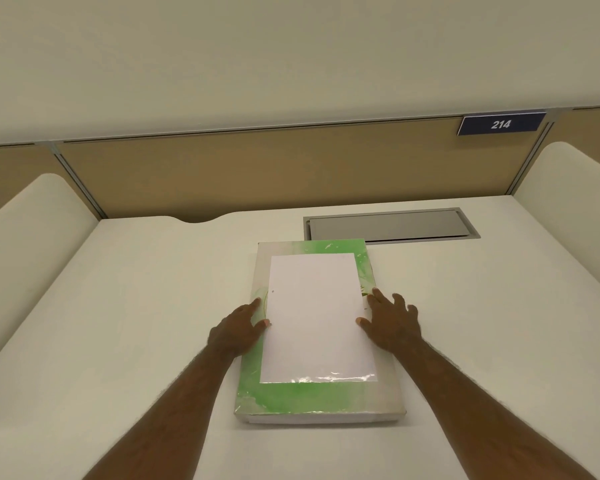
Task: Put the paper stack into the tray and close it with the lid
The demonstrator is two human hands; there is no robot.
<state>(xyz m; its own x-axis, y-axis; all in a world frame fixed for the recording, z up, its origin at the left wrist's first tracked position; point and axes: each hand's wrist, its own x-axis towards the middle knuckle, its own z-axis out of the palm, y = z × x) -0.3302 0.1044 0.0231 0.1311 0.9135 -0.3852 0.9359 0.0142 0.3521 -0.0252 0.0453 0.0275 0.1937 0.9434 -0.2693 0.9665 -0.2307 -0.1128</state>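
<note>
A flat box with a green and white top (312, 393) lies in the middle of the desk, long side pointing away from me. A white paper stack (314, 317) fills the centre of its top, with a glossy sheen along the near edge. I cannot tell whether the paper lies on the lid or shows through clear film. My left hand (241, 329) rests flat on the box's left edge, thumb and forefinger touching the paper's left side. My right hand (394, 323) rests flat on the right edge, fingers spread, thumb at the paper's right side.
The white desk (136, 323) has padded side walls on the left and right. A grey metal cable hatch (390, 225) is set into the desk just behind the box. A tan partition with a sign reading 214 (501, 124) closes the back.
</note>
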